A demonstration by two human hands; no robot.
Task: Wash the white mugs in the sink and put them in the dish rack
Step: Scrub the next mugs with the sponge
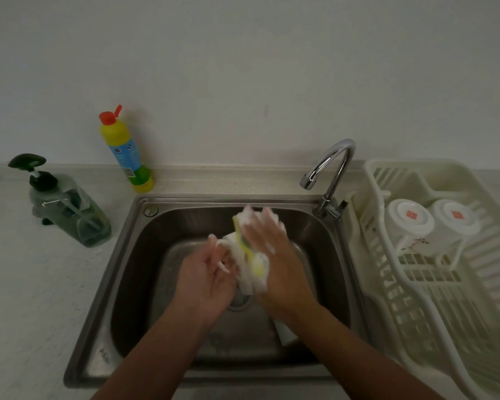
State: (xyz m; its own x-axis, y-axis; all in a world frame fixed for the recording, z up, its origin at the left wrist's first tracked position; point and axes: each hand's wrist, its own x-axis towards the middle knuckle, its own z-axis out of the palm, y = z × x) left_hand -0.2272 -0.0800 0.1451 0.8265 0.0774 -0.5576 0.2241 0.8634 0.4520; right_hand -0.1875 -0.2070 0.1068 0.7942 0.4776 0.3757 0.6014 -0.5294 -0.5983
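Observation:
Over the steel sink point(133, 255), my left hand point(205, 275) grips a foamy white mug point(247, 284), palm turned up and fingers curled round it. My right hand point(274, 255), soapy at the fingertips, holds a yellow sponge point(257, 267) against the mug's side. Two white mugs point(409, 223) point(456, 216) stand upside down, side by side, in the cream dish rack point(433, 298) to the right of the sink. A white shape point(285, 332) lies on the sink floor under my right forearm; I cannot tell what it is.
A chrome tap point(334, 174) rises at the sink's back right corner, with no water running. On the counter to the left stand a yellow detergent bottle point(126, 151) with its red cap flipped up and a clear pump dispenser point(70, 209).

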